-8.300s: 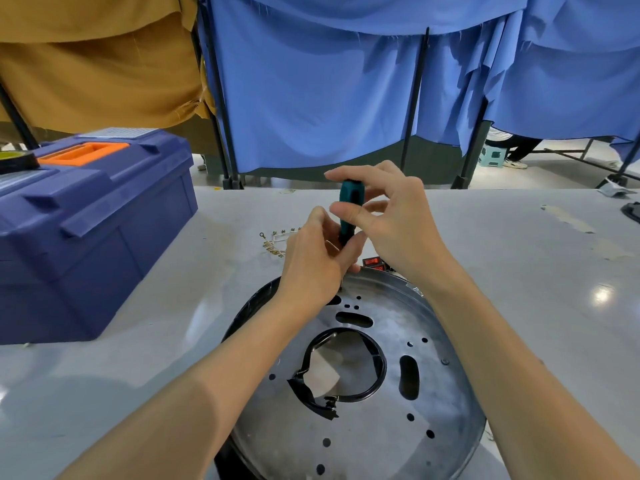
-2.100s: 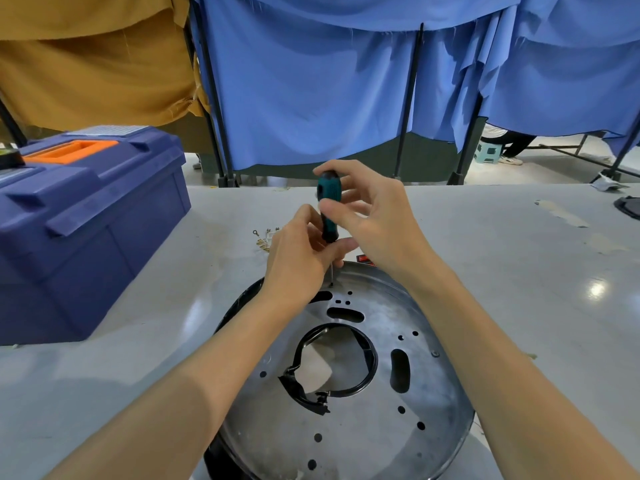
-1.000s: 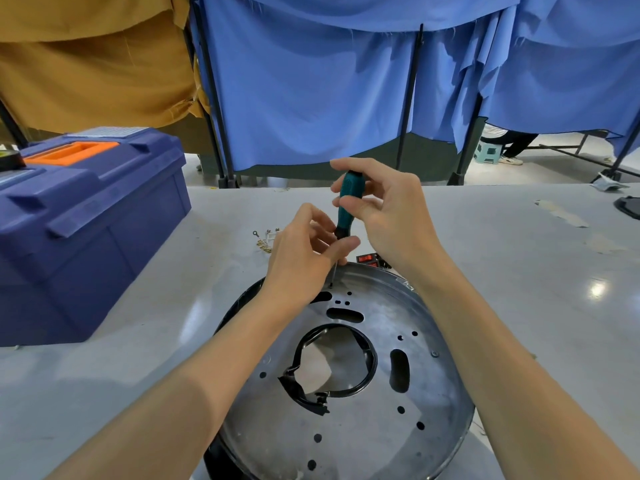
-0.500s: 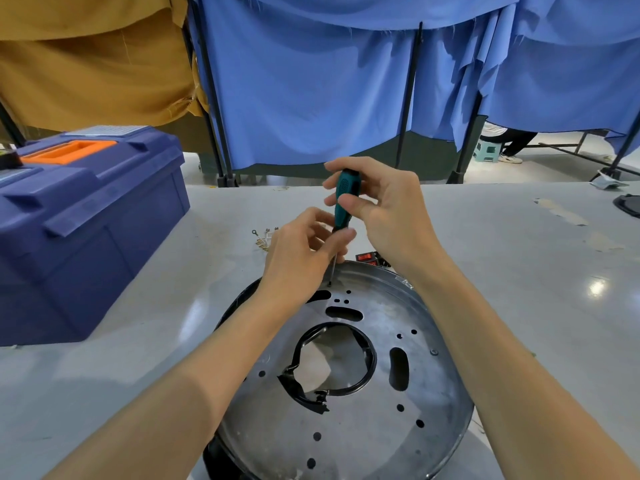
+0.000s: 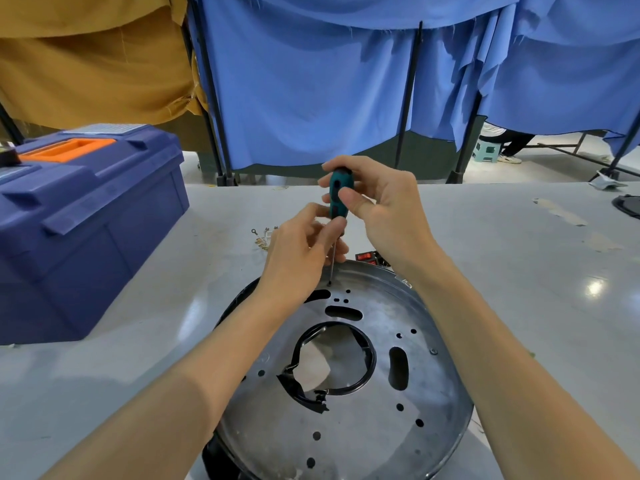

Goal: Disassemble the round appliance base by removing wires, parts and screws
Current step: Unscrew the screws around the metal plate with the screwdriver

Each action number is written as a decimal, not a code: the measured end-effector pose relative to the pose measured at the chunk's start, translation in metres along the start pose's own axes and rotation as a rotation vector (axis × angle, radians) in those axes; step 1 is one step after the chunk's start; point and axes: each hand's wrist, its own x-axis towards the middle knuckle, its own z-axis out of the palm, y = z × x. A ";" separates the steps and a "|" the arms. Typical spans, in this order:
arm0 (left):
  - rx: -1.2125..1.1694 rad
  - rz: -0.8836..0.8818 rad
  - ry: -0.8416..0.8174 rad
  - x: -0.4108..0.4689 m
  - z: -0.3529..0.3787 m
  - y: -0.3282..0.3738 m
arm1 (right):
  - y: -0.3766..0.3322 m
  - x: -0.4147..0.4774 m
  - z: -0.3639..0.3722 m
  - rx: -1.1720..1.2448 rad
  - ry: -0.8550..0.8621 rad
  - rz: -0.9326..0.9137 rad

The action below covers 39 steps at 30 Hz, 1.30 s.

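Nearest the camera, the round appliance base (image 5: pixel 346 393) is seen lying flat on the grey surface (image 5: pixel 519 271), its metal plate pierced with holes and slots around a large central opening ringed by a black plastic collar (image 5: pixel 332 368), which looks broken at its near edge. One screw (image 5: pixel 432 351) is seen seated near the right of the plate.

At the far rim of the plate, the tip of a screwdriver (image 5: pixel 337 202) is set into a small hole or screw head; which of the two cannot be told. The shaft is steadied low down by the left hand (image 5: pixel 298 258), its fingers closed lightly around it just above the plate. The teal handle is clamped at the top by the right hand (image 5: pixel 381 209), between thumb and fingertips.

The step in hand is judged to be the loosening of a screw at the far edge. The next move would call for the handle to be turned with the shaft kept upright, then for the freed screw to be lifted out.

Just beyond the hands, small loose screws and fittings (image 5: pixel 263 237) are laid on the surface, with a red switch part (image 5: pixel 367 256) beside the rim. A blue toolbox (image 5: pixel 79 220) stands at the left, and blue curtains (image 5: pixel 311 81) hang behind.
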 end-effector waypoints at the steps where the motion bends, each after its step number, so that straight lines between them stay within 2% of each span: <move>1: 0.017 0.013 -0.017 0.000 0.000 0.000 | 0.000 0.000 0.001 -0.013 0.001 0.003; 8: 0.011 -0.026 0.034 -0.001 0.001 0.001 | 0.001 -0.001 0.001 -0.104 0.023 -0.013; 14: 0.030 -0.008 -0.038 0.000 0.001 0.000 | 0.002 0.000 -0.001 -0.052 0.005 0.007; 19: 0.019 -0.019 0.043 -0.001 0.001 0.000 | 0.005 0.001 0.001 -0.164 0.046 -0.005; 28: 0.058 -0.035 -0.044 -0.001 0.002 0.001 | 0.003 0.002 -0.002 0.006 -0.010 0.024; 34: 0.082 -0.019 0.030 -0.003 0.000 0.002 | 0.002 0.000 0.004 -0.137 0.037 -0.009; 39: 0.092 0.007 -0.013 0.000 0.001 0.003 | 0.000 0.001 0.000 -0.071 0.041 0.018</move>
